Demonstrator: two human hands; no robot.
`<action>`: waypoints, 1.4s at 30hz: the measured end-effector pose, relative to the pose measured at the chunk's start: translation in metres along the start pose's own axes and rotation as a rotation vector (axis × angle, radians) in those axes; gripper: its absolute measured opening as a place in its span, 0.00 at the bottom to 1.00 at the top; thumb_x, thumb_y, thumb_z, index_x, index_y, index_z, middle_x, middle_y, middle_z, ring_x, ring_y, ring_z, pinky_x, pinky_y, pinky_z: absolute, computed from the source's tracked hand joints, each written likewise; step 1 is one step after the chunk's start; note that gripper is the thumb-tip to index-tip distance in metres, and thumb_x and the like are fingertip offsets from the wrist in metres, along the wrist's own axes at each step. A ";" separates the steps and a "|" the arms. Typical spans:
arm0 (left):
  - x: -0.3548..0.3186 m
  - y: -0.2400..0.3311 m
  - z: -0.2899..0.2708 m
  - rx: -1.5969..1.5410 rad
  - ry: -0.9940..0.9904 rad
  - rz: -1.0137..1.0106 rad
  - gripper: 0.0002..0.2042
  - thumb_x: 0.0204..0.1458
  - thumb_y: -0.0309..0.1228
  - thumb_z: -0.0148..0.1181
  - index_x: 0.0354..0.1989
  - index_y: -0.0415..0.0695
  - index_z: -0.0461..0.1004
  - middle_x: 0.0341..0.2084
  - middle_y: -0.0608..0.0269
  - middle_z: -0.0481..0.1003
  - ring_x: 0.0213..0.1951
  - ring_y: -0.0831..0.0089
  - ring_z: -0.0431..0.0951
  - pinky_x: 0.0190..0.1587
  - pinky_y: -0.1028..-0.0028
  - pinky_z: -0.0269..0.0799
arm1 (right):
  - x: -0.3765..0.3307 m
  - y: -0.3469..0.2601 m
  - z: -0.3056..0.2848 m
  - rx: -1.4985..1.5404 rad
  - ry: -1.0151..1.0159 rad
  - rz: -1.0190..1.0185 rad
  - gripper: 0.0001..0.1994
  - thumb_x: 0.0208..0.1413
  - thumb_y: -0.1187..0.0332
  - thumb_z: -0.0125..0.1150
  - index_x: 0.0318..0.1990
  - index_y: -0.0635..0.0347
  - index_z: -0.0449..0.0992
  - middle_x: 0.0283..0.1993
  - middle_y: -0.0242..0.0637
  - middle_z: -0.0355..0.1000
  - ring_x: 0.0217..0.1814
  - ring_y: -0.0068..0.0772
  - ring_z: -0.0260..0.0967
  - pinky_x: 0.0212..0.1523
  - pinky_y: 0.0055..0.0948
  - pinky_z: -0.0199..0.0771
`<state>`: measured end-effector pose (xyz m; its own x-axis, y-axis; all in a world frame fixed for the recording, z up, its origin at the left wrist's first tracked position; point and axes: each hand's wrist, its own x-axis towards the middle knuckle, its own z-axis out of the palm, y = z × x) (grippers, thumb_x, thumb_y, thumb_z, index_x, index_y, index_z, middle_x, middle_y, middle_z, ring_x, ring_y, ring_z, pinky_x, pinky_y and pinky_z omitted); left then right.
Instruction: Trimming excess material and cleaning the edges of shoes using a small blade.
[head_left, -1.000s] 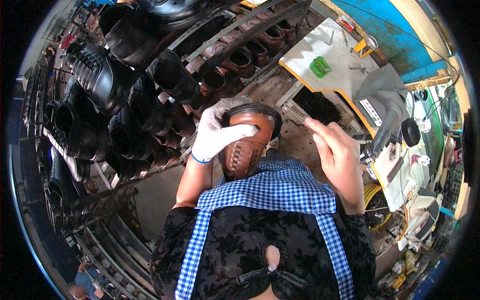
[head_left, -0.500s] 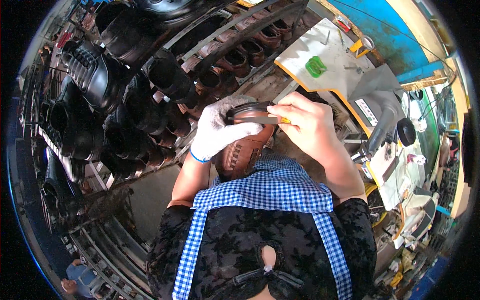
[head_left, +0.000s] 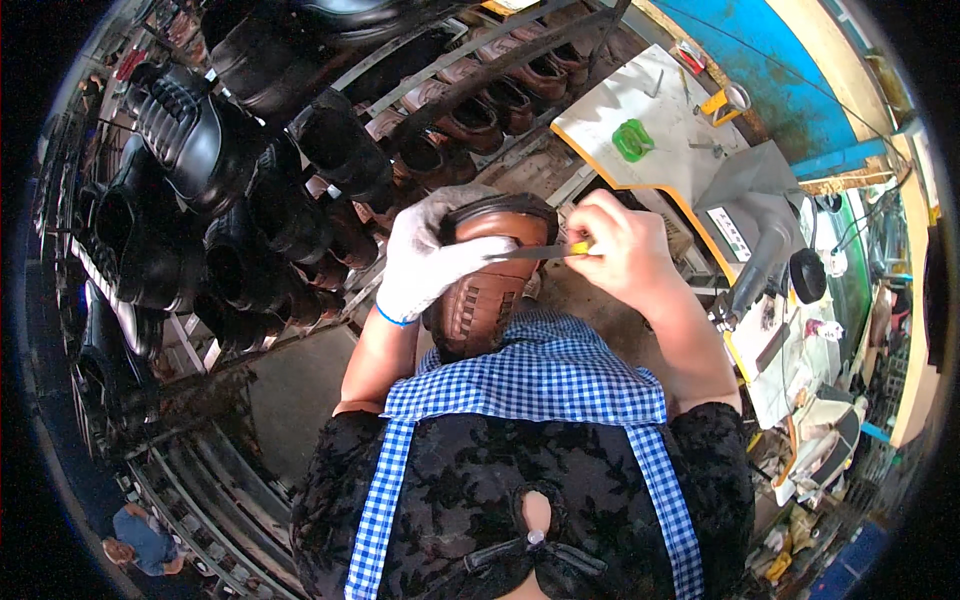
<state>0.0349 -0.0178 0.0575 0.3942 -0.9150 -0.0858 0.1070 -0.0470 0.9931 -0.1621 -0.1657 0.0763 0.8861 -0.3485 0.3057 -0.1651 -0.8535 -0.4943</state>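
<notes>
My left hand [head_left: 425, 252], in a white knit glove with a blue cuff edge, grips a brown leather shoe [head_left: 482, 300] in front of my apron. Woven-look strips run along the shoe's upper, and a black sole edge rims its far end. Bare and closed, my right hand [head_left: 622, 245] pinches a thin flat blade [head_left: 543, 253] by its yellow end. The blade points left across the brown leather, its tip by my gloved thumb. Whether its edge touches the leather I cannot tell.
Racks to the left hold several black shoes [head_left: 190, 140], with brown shoes [head_left: 470, 118] farther back. At the right stands a white worktable [head_left: 680, 110] carrying a green object [head_left: 631, 140], a yellow tape roll [head_left: 728, 103] and a grey machine [head_left: 755, 210]. Another person [head_left: 145, 540] is at lower left.
The shoe has tilted, so more of its brown upper shows below the black rim. My right hand has drawn slightly right, off the rim, and the blade sits a little lower.
</notes>
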 end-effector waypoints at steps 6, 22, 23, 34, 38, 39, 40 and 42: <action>0.000 0.009 -0.007 -0.005 -0.015 0.022 0.27 0.36 0.27 0.76 0.47 0.34 0.74 0.41 0.57 0.79 0.44 0.73 0.78 0.51 0.72 0.72 | -0.036 0.028 0.005 0.234 0.183 0.398 0.10 0.46 0.76 0.66 0.36 0.60 0.72 0.36 0.37 0.75 0.32 0.30 0.76 0.34 0.25 0.74; 0.004 0.003 -0.004 0.134 -0.036 0.045 0.28 0.37 0.34 0.76 0.47 0.35 0.75 0.41 0.58 0.78 0.44 0.72 0.77 0.51 0.72 0.70 | -0.006 -0.017 -0.041 0.007 0.107 -0.006 0.15 0.46 0.73 0.68 0.44 0.52 0.81 0.24 0.33 0.67 0.22 0.32 0.65 0.24 0.29 0.66; 0.007 -0.001 -0.007 0.238 -0.048 0.095 0.27 0.39 0.35 0.75 0.47 0.35 0.75 0.42 0.57 0.78 0.45 0.72 0.76 0.51 0.72 0.70 | -0.002 -0.013 -0.033 0.050 0.154 0.049 0.14 0.45 0.71 0.69 0.42 0.51 0.81 0.25 0.33 0.68 0.22 0.33 0.66 0.23 0.30 0.69; 0.040 -0.233 -0.056 -0.224 0.271 -0.493 0.29 0.44 0.44 0.71 0.50 0.36 0.74 0.44 0.57 0.78 0.43 0.67 0.77 0.49 0.69 0.71 | -0.154 0.043 0.198 0.766 -0.258 0.998 0.27 0.52 0.62 0.69 0.59 0.59 0.69 0.36 0.38 0.78 0.34 0.22 0.73 0.36 0.24 0.72; 0.015 -0.280 -0.062 -0.409 0.599 -0.698 0.30 0.46 0.47 0.69 0.49 0.34 0.74 0.43 0.56 0.78 0.43 0.66 0.77 0.48 0.68 0.72 | -0.150 0.024 0.207 0.599 -0.409 0.819 0.39 0.48 0.50 0.70 0.65 0.54 0.61 0.41 0.50 0.76 0.44 0.42 0.76 0.44 0.36 0.73; 0.013 -0.279 -0.058 -0.413 0.587 -0.695 0.30 0.46 0.47 0.69 0.49 0.34 0.74 0.43 0.56 0.78 0.43 0.66 0.77 0.48 0.68 0.72 | -0.134 0.019 0.192 0.504 -0.485 0.867 0.41 0.46 0.46 0.69 0.65 0.54 0.60 0.44 0.53 0.75 0.48 0.48 0.74 0.47 0.39 0.73; 0.014 -0.268 -0.051 -0.445 0.670 -0.686 0.31 0.46 0.48 0.69 0.49 0.33 0.74 0.43 0.55 0.77 0.42 0.65 0.77 0.48 0.68 0.72 | -0.125 0.018 0.182 0.407 -0.552 0.919 0.43 0.45 0.43 0.69 0.65 0.54 0.59 0.47 0.56 0.74 0.51 0.54 0.73 0.50 0.42 0.72; 0.010 -0.267 -0.050 -0.477 0.769 -0.681 0.32 0.46 0.49 0.68 0.49 0.31 0.73 0.43 0.54 0.77 0.42 0.65 0.77 0.47 0.67 0.73 | -0.122 0.017 0.169 0.377 -0.515 0.832 0.46 0.41 0.40 0.70 0.65 0.55 0.59 0.50 0.56 0.73 0.52 0.57 0.72 0.51 0.44 0.71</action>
<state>0.0558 0.0059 -0.2122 0.5596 -0.2609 -0.7866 0.7863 -0.1329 0.6034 -0.1997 -0.0721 -0.1067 0.6470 -0.4874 -0.5864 -0.7394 -0.2134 -0.6385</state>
